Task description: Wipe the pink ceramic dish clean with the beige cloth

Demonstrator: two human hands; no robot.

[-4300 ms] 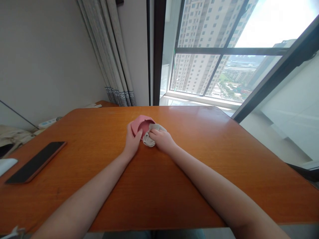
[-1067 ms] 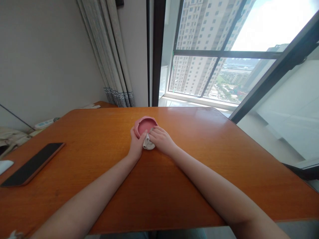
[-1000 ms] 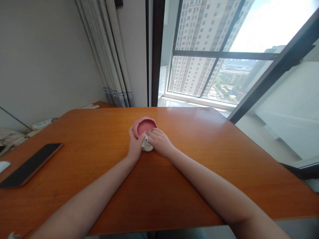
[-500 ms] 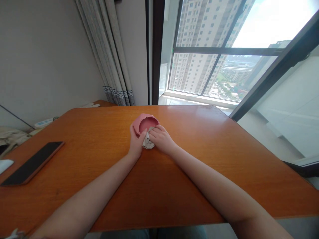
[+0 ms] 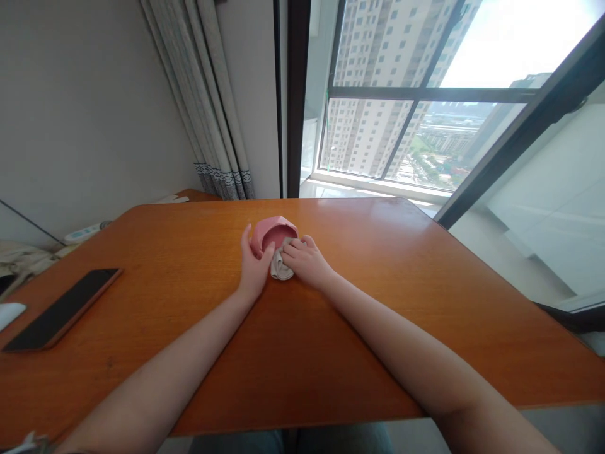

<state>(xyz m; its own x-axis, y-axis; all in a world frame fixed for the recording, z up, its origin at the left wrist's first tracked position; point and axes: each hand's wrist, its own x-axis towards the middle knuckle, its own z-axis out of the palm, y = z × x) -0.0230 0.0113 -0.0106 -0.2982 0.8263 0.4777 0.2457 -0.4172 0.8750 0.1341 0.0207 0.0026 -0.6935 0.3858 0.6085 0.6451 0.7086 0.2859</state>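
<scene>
A pink faceted bowl (image 5: 275,232) is tipped on the table with its round opening turned toward me. My left hand (image 5: 254,270) grips its left side, the thumb at the front rim and a finger raised along the outside. My right hand (image 5: 309,261) has its fingers bent over a crumpled light-grey cloth (image 5: 282,267), pressing it at the bowl's right front rim. Part of the cloth reaches into the opening, and the rest hangs down between the two hands. The right fingertips are partly hidden by the cloth.
The brown wooden table (image 5: 378,302) spreads around both arms. On its left lies a long black flat pad (image 5: 66,309) with a white object (image 5: 10,314) beside it. A power strip (image 5: 85,233) sits past the left edge. Curtains (image 5: 208,101) and a large window (image 5: 378,132) stand behind.
The bowl has turned slightly in my hands, its opening tilting a little. My left fingers have shifted outward and loosened along its side. My right hand stays with the cloth at the rim.
</scene>
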